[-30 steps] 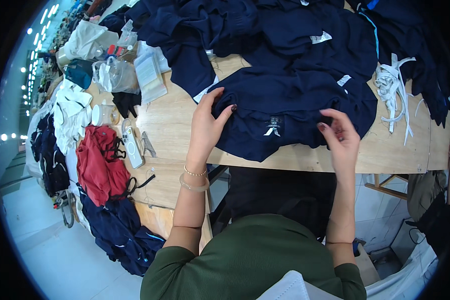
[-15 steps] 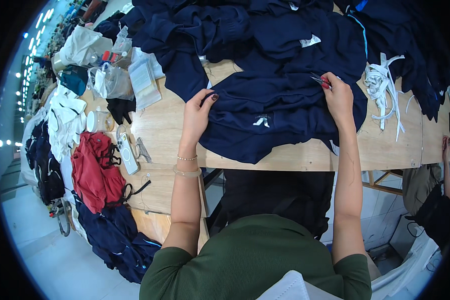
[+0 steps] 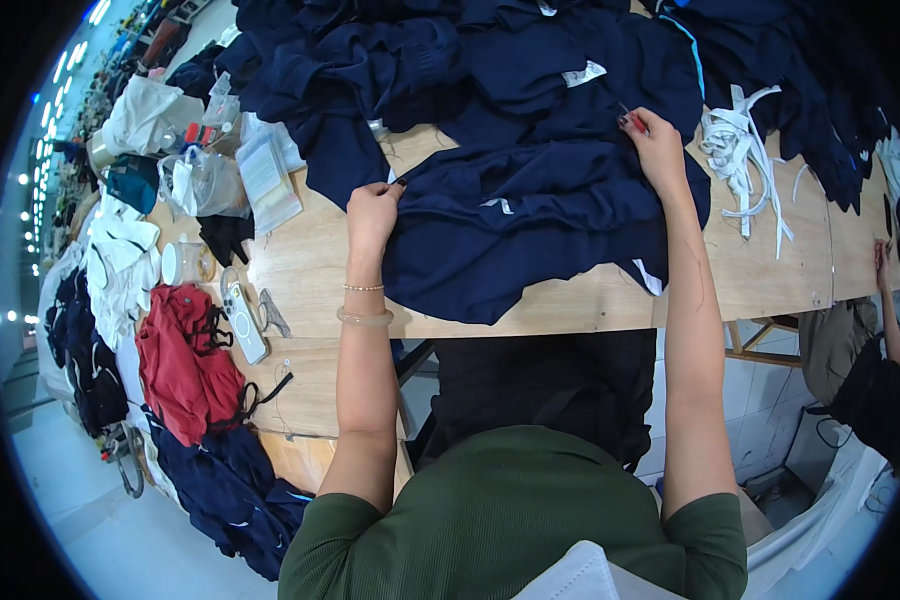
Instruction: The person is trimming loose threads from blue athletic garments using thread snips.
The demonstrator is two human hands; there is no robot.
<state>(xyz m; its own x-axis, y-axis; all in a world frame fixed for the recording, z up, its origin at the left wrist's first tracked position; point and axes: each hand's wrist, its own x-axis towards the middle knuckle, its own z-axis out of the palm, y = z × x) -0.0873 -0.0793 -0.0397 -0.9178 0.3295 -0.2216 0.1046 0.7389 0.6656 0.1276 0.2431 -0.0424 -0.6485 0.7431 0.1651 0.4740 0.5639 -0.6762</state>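
Navy-blue cloth garment (image 3: pixel 510 245) lies spread near front edge of pale wooden table (image 3: pixel 315 300), between both hands. Left to right: crumpled red fabric garment (image 3: pixel 182 365); white rectangular phone (image 3: pixel 244 325) just beside it; left hand (image 3: pixel 373 213), fingertips together, clamped on navy garment's left end; right hand (image 3: pixel 658 152) at its far right corner, fingers closed around small red-handled metal snips (image 3: pixel 634 121); tangled white fabric strips (image 3: pixel 730 145) near right hand.

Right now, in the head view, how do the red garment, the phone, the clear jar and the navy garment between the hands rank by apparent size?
Largest: navy garment
Next: red garment
Smallest: phone and clear jar, too alike to rank surely
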